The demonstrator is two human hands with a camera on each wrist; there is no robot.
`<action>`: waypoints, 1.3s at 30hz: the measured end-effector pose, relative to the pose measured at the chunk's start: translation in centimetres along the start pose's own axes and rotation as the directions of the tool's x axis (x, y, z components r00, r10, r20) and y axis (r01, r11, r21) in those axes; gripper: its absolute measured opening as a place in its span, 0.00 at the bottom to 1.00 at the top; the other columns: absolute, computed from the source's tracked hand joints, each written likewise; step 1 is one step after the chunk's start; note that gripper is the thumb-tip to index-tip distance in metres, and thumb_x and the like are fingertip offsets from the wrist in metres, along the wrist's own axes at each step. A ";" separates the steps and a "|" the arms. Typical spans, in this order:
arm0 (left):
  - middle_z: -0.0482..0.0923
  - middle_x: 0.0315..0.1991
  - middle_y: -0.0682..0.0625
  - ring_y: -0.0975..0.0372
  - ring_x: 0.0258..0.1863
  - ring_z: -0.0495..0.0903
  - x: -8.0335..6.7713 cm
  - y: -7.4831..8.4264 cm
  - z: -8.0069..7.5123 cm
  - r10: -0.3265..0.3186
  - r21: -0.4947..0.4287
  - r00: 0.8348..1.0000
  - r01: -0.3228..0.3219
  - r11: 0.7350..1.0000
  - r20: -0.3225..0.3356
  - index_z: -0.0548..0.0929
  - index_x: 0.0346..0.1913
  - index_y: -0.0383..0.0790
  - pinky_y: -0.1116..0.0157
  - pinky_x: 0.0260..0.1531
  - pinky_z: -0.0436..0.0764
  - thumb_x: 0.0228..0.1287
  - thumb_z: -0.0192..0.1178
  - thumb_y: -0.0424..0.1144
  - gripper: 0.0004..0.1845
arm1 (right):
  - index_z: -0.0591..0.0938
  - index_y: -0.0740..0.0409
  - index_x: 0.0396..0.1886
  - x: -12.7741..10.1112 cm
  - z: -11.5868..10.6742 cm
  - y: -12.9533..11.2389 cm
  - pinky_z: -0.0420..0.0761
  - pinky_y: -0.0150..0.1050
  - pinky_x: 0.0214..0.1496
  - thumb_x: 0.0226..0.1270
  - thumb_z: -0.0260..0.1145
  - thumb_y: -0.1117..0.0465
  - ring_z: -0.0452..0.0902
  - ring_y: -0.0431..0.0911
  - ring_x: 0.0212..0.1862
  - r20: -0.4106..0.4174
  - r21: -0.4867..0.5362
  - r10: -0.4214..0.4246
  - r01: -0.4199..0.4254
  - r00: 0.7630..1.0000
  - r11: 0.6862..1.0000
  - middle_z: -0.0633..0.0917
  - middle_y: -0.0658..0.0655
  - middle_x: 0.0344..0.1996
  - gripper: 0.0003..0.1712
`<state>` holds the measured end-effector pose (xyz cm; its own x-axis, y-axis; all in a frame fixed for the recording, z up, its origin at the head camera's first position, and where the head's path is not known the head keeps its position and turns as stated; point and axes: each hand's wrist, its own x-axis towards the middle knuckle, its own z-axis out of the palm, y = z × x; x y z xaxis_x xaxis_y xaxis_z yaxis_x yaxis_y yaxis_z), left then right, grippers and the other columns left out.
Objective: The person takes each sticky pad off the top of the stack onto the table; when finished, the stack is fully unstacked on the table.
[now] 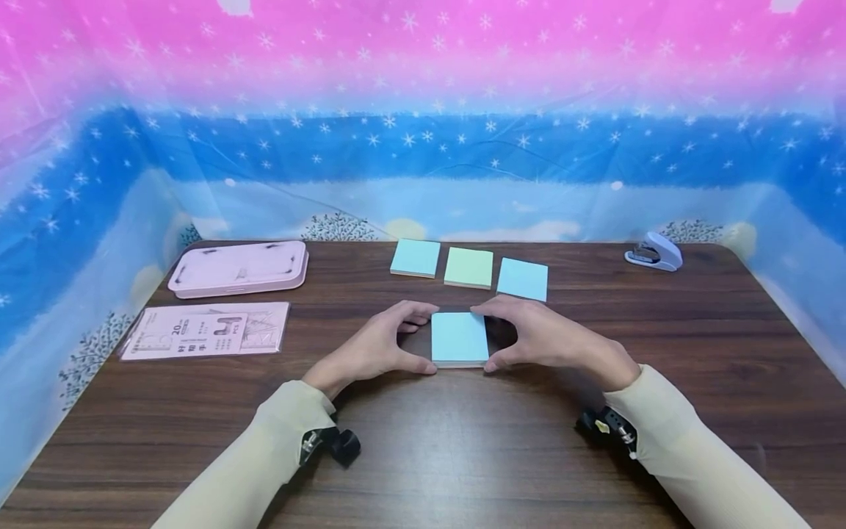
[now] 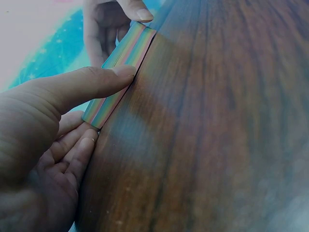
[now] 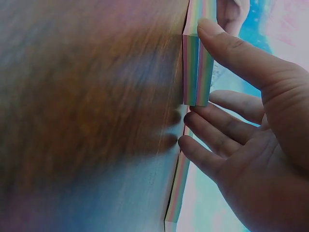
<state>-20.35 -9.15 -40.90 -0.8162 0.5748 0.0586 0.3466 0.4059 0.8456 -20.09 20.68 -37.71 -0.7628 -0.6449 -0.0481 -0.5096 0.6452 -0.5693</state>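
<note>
Two sticky note pads (image 1: 459, 338), one on top of the other with a light blue sheet uppermost, lie on the table in front of me. Their layered rainbow edges (image 3: 190, 72) show in the right wrist view. My left hand (image 1: 373, 338) holds the stack's left side, thumb at the near corner and fingers toward the far one. On the opposite side my right hand (image 1: 555, 334) holds it the same way. Behind the hands, three more places hold sticky notes: a turquoise pad (image 1: 415, 257), a pale green pad (image 1: 468, 267) and a light blue pad (image 1: 523, 278).
At the back left of the brown table (image 1: 410, 455) lies a pink pencil case (image 1: 241, 266). A flat pink printed packet (image 1: 208, 330) is in front of it. A white-and-lavender stapler (image 1: 656, 252) stands at the back right. Snowflake-patterned cloth (image 1: 423, 139) hangs around the table.
</note>
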 end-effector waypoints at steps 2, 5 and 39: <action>0.77 0.67 0.46 0.53 0.65 0.76 0.0 0.0 0.0 0.001 -0.002 1.000 -0.001 1.000 0.000 0.76 0.73 0.39 0.55 0.69 0.75 0.52 0.84 0.37 0.44 | 0.73 0.60 0.77 0.0 0.0 0.0 0.75 0.57 0.70 0.60 0.84 0.48 0.73 0.54 0.69 -0.001 -0.009 -0.006 0.006 1.000 1.000 0.78 0.58 0.69 0.50; 0.77 0.66 0.46 0.53 0.65 0.76 0.0 -0.1 0.0 0.002 -0.004 1.000 -0.002 1.000 0.000 0.76 0.73 0.39 0.55 0.69 0.75 0.52 0.84 0.37 0.44 | 0.74 0.60 0.77 0.1 0.1 0.1 0.75 0.57 0.70 0.61 0.84 0.49 0.73 0.54 0.69 -0.003 -0.014 -0.011 0.011 1.000 1.000 0.78 0.59 0.69 0.49; 0.77 0.65 0.47 0.54 0.64 0.76 0.0 0.0 0.0 0.023 0.010 1.000 -0.023 1.000 0.007 0.79 0.70 0.38 0.56 0.68 0.75 0.54 0.83 0.38 0.39 | 0.75 0.59 0.77 -1.4 -3.3 -0.1 0.75 0.63 0.69 0.63 0.81 0.51 0.70 0.59 0.73 -0.081 -0.048 0.010 -0.014 0.997 0.999 0.76 0.61 0.72 0.45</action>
<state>-20.32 -9.19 -40.94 -0.8047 0.5890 0.0741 0.3697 0.3995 0.8389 -20.31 22.87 -34.86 -0.7978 -0.6028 0.0127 -0.5170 0.6731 -0.5288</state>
